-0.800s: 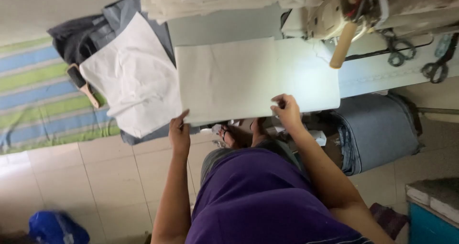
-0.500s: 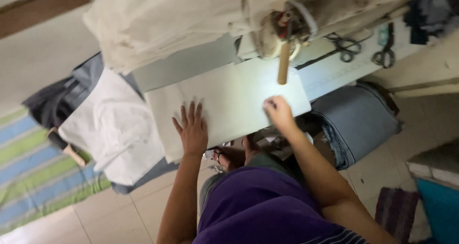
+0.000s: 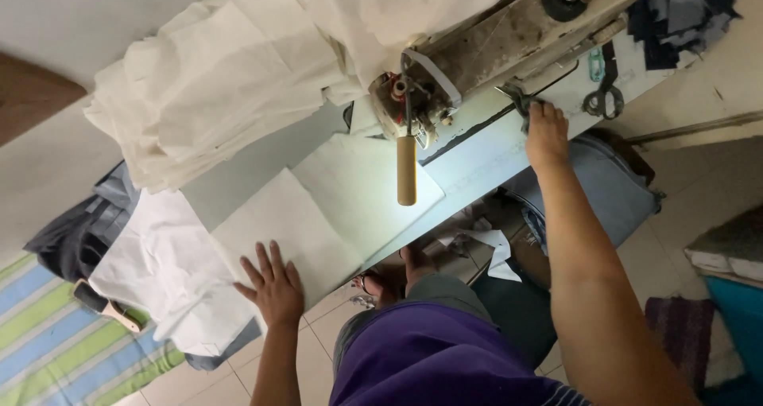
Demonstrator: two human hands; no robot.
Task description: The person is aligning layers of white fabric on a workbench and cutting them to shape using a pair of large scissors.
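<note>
My left hand (image 3: 274, 285) lies flat, fingers spread, on a white fabric piece (image 3: 290, 227) at the near edge of the sewing table (image 3: 469, 155). My right hand (image 3: 545, 132) has reached to the right along the table and rests on a small dark object (image 3: 518, 98) beside the sewing machine (image 3: 493, 44); whether the fingers grip it is unclear. A wooden handle (image 3: 406, 169) hangs below the machine head. A large pile of cream cloth (image 3: 230, 72) covers the left and back of the table.
Scissors (image 3: 602, 96) lie on the table right of my right hand. Dark cloth scraps (image 3: 675, 16) sit at the far right. White cloth (image 3: 163, 267) and grey garments (image 3: 79, 231) drape at the left over a striped mat (image 3: 56, 342). Folded denim (image 3: 612, 187) lies under the table.
My right hand left the white piece and moved right to the dark object by the machine. My left hand went from the table edge onto the fabric, lying flat. The view tilted.
</note>
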